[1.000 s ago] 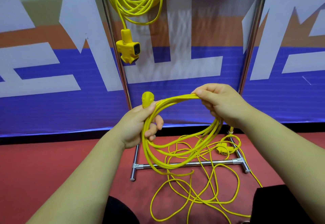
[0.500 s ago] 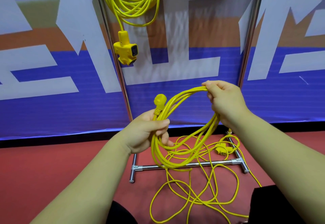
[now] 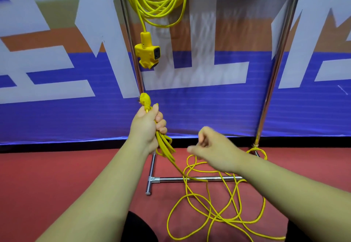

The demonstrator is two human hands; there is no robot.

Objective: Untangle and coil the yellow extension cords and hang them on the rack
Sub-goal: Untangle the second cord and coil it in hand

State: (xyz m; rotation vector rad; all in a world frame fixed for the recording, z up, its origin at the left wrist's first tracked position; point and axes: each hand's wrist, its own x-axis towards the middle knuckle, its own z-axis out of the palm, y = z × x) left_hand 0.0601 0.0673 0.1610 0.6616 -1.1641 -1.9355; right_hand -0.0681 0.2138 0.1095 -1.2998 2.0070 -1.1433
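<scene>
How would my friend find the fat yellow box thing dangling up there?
Find the shiny metal rack in front of the blue-and-white banner. A coiled yellow extension cord hangs from its top by the left pole, and the chunky yellow plastic socket block dangles under that coil. Unlike the small yellow plug poking above the left hand, it is boxy with a dark socket face.

A coiled yellow extension cord [image 3: 159, 4] hangs at the top of the chrome tube rack [image 3: 171, 179], its yellow socket block [image 3: 147, 52] dangling. The second yellow cord [image 3: 164, 145] is bunched in the left hand [image 3: 147, 126] with its plug [image 3: 145, 99] up. The rest sprawls tangled, near right.
</scene>
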